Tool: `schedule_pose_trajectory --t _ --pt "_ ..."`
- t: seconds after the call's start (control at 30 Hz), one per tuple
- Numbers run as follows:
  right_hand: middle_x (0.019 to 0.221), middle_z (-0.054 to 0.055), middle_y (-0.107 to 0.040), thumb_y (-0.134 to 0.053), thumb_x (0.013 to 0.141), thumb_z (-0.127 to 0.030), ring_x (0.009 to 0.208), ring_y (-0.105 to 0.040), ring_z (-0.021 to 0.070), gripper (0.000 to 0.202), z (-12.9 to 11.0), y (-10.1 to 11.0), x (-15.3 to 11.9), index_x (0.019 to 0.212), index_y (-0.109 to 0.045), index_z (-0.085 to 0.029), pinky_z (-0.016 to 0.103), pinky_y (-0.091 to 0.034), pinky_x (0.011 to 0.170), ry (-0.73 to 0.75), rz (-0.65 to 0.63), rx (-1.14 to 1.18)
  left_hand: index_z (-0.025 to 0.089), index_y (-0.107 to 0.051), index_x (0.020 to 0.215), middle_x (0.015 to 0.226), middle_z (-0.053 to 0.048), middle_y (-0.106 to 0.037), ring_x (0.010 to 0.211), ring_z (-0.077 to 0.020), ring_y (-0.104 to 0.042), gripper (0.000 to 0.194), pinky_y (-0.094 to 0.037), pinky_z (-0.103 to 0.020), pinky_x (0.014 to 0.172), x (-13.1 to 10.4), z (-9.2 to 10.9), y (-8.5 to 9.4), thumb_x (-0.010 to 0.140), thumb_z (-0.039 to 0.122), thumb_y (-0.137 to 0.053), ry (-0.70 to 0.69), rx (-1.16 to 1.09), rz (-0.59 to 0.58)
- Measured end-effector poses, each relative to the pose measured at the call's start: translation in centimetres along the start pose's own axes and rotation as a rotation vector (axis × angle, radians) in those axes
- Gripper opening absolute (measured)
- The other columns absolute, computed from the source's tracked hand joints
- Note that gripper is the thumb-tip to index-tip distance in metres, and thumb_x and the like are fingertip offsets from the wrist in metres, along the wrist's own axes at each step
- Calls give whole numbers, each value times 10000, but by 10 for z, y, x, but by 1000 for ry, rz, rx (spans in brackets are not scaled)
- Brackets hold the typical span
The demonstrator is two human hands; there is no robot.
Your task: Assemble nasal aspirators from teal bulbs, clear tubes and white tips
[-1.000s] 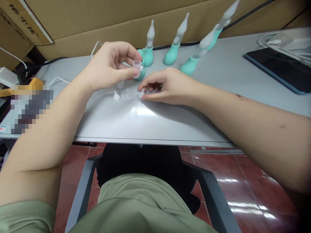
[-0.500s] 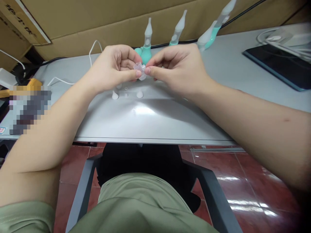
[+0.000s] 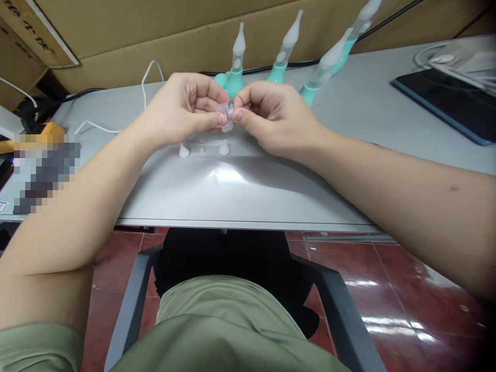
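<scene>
Between the fingertips of my left hand is a small clear plastic piece. My right hand pinches the right side of the same piece with thumb and index finger. Just below on the table lie a white cone-shaped part, another white cone and tiny white bits. Behind my hands stands a teal bulb with a clear section and white tip. Similar ones are further right: one upright and tilted, one behind my right hand, one at the back.
A dark tablet-like device and coiled white cables are on the right of the grey table. A white cable runs behind my left wrist. A yellow object lies at the left. Cardboard lines the back.
My right hand has shifted slightly left and its wrist has turned, uncovering more of the teal bulbs behind it. The clear piece is tilted differently between my fingers.
</scene>
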State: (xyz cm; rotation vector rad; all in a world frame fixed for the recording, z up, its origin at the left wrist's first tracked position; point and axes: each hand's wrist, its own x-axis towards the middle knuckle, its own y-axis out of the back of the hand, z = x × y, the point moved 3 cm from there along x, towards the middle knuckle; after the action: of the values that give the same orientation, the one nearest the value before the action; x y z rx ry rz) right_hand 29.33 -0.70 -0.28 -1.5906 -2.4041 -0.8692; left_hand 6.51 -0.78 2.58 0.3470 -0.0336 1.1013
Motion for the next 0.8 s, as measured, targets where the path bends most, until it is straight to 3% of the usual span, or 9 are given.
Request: schedule_pose_trajectory --t 0.17,0.37,0.57,0.63,0.8 --pt "859 47 -573 -998 922 -977 1105 -618 347 745 -9 0 -1 988 -635 -329 480 -562 1002 -131 -74 18 277 -954 1058 977 -34 -974 1028 -320 -984 320 -812 -478 989 2 -6 2 828 268 -1176 -29 -27 -31" --pt "851 39 -544 -950 1066 -838 1141 -629 334 608 -5 1 0 993 -629 -326 439 -573 1015 -81 -110 49 289 -951 1040 987 -45 -973 1029 -347 -957 388 -799 -562 1044 3 -5 1 797 343 -1248 -34 -38 -54" --pt "904 14 -596 -931 1164 -719 888 -500 239 542 5 0 2 1020 -625 -295 393 -459 852 -61 -141 129 297 -920 1090 1027 -61 -973 1121 -418 -945 555 -766 -672 1128 7 -10 3 758 537 -1295 -63 -47 -81" --pt "913 14 -612 -967 1122 -752 887 -501 235 576 6 -1 2 1030 -629 -295 394 -465 852 -84 -142 158 287 -935 1098 1037 -63 -974 1101 -393 -946 544 -769 -636 1102 5 -9 4 778 543 -1294 -69 -50 -77" --pt "944 33 -689 -1141 859 -809 958 -633 272 671 -2 0 2 953 -694 -317 449 -583 963 -110 -51 230 302 -938 1074 1022 -61 -964 1099 -377 -945 499 -752 -601 1086 3 -8 4 817 561 -1278 -57 -31 -23"
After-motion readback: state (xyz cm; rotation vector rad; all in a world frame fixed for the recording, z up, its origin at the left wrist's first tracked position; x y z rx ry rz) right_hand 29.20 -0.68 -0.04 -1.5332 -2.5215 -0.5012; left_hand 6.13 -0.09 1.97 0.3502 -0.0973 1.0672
